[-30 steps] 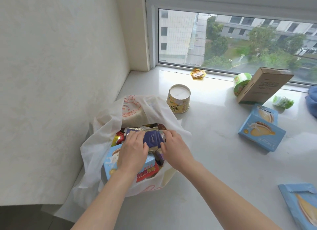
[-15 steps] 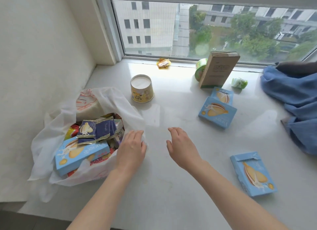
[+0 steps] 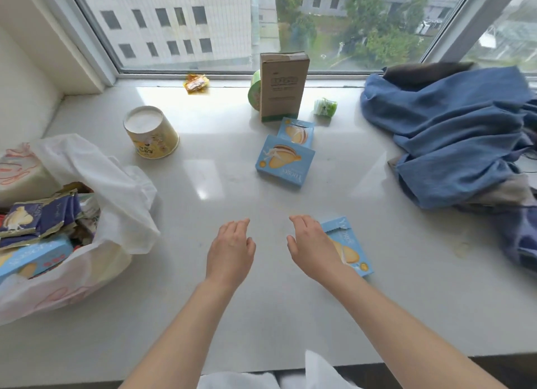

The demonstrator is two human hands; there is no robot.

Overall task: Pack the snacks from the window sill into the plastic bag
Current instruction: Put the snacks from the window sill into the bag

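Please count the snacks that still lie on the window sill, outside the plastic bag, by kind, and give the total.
Light blue biscuit boxes: 3
Yellow round tub: 1
Brown upright carton: 1
Green round container behind the carton: 1
Small green-and-white pack: 1
Small orange-yellow packet: 1
Total: 8

Left hand (image 3: 231,252) and right hand (image 3: 312,247) side by side, palms down, fingers loosely extended, empty.

A single head-worn camera looks steeply down and forward, close over the window sill (image 3: 220,185), toward the window (image 3: 203,25).
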